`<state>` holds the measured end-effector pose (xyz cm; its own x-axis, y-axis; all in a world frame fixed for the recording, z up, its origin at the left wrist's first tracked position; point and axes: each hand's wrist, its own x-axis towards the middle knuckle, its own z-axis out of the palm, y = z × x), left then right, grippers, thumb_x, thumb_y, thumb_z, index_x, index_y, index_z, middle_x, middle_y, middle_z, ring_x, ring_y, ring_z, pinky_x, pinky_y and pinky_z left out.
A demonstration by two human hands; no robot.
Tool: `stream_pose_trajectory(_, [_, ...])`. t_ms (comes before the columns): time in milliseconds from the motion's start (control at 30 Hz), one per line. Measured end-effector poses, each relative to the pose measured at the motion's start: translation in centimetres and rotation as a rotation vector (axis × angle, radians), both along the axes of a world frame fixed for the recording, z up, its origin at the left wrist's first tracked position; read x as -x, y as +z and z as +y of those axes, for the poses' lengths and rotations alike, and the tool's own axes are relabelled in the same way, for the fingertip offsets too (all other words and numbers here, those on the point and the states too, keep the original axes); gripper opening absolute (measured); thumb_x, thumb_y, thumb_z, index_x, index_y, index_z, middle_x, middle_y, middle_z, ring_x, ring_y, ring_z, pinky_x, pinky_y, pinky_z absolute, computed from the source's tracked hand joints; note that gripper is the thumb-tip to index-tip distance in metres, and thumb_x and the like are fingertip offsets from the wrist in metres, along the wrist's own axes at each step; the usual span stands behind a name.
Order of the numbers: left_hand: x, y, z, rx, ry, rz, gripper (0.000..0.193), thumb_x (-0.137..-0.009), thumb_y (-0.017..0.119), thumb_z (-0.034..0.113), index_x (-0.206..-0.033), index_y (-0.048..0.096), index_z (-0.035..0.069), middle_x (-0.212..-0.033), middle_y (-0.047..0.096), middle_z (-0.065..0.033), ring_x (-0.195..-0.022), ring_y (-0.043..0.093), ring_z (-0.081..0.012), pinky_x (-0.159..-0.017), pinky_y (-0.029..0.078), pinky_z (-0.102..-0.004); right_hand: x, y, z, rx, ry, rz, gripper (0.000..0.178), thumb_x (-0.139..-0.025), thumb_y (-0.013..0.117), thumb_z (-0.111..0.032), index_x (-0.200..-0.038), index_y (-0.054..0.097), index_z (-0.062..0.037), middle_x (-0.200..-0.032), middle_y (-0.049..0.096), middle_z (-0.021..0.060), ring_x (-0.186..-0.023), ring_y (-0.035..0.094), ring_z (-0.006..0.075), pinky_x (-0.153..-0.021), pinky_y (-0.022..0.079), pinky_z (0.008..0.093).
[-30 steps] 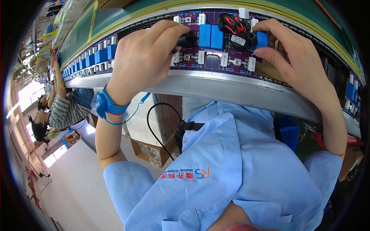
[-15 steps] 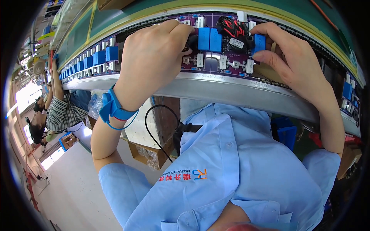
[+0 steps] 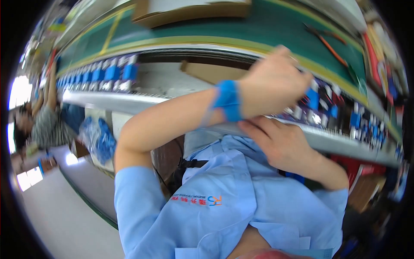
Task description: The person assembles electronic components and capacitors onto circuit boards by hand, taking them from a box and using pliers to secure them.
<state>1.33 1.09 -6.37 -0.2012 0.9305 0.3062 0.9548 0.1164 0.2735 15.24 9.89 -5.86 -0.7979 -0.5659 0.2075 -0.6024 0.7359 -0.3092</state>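
Note:
My left hand (image 3: pixel 278 82), with a blue wrist strap (image 3: pixel 228 100) on its wrist, reaches across to the right over the metal rail. Motion smears its fingers, and whether they hold anything is hidden. Just past it lies a purple circuit board (image 3: pixel 311 115) with blue blocks and white parts, partly covered by the hand. Below my left wrist, at the near edge of the rail, is my right hand (image 3: pixel 286 144). Its visible fingers are stretched out and apart, and I see nothing in them.
More populated boards (image 3: pixel 101 74) line the track at the left, others (image 3: pixel 368 125) at the right. A cardboard box (image 3: pixel 189 14) and orange-handled pliers (image 3: pixel 332 49) lie on the green surface. A flat brown cardboard piece (image 3: pixel 213 72) rests in the track. Another person (image 3: pixel 47 123) works at far left.
My left hand has swung right, crossing above my right hand. The right hand has come off the board and down to the rail's near edge. In view, the board now sits further right.

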Motion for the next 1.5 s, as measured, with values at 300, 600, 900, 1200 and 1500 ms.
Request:
stream_pose_trajectory(300, [0.1, 2.5, -8.0, -0.306, 0.224, -0.036, 0.049, -0.069, 0.079, 0.024, -0.113, 0.063, 0.008, -0.107, 0.066, -0.0105, -0.11, 0.059, -0.026, -0.093, 0.04, -0.0395, -0.4, 0.3, -0.6, -0.478, -0.326, 0.0, 0.033, -0.079, 0.056, -0.007, -0.111, 0.06, -0.0012, -0.098, 0.062, 0.0123, -0.066, 0.064, 0.0268, -0.052, 0.052, 0.0387])
stream_pose_trajectory(600, [10.6, -2.5, -36.8, -0.592, 1.332, 0.266, 0.032, -0.079, 0.072, 0.014, -0.11, 0.066, 0.007, -0.099, 0.07, -0.0101, -0.091, 0.067, -0.0274, -0.083, 0.048, -0.0391, -0.8, 1.2, 3.9, -0.484, -0.482, -0.207, 0.04, -0.078, 0.05, 0.002, -0.117, 0.059, 0.0007, -0.099, 0.063, 0.0162, -0.07, 0.066, 0.0334, -0.059, 0.053, 0.0412])
stream_pose_trajectory(900, [15.1, -7.7, -50.5, -0.072, 1.998, 0.185, 0.066, -0.089, 0.05, 0.058, -0.13, 0.05, 0.007, -0.111, 0.069, -0.0165, -0.108, 0.062, -0.0371, -0.096, 0.031, -0.0594, -2.4, 0.5, 5.8, -0.398, -0.632, -0.207, 0.04, -0.078, 0.048, 0.003, -0.115, 0.061, -0.0022, -0.104, 0.065, 0.0146, -0.076, 0.066, 0.0363, -0.065, 0.053, 0.0433])
stream_pose_trajectory(1200, [13.5, -7.1, -49.7, -0.024, 1.888, 0.214, 0.078, -0.091, 0.046, 0.061, -0.135, 0.047, -0.003, -0.097, 0.073, -0.0124, -0.098, 0.066, -0.0325, -0.102, 0.026, -0.0559, -4.3, -0.7, 9.9, -0.339, -0.844, -0.179, 0.031, -0.077, 0.049, 0.005, -0.102, 0.064, -0.0047, -0.088, 0.068, 0.0128, -0.078, 0.067, 0.0334, -0.068, 0.052, 0.0435])
stream_pose_trajectory(1500, [6.8, -1.9, -35.3, 0.133, 1.401, 0.085, 0.075, -0.092, 0.058, 0.048, -0.138, 0.041, -0.009, -0.073, 0.072, -0.0113, -0.08, 0.069, -0.0288, -0.102, 0.031, -0.048, -6.2, -1.1, 13.8, -0.272, -1.0, -0.223, 0.033, -0.075, 0.047, 0.009, -0.1, 0.063, -0.0057, -0.087, 0.07, 0.0113, -0.083, 0.067, 0.0323, -0.07, 0.051, 0.0421])
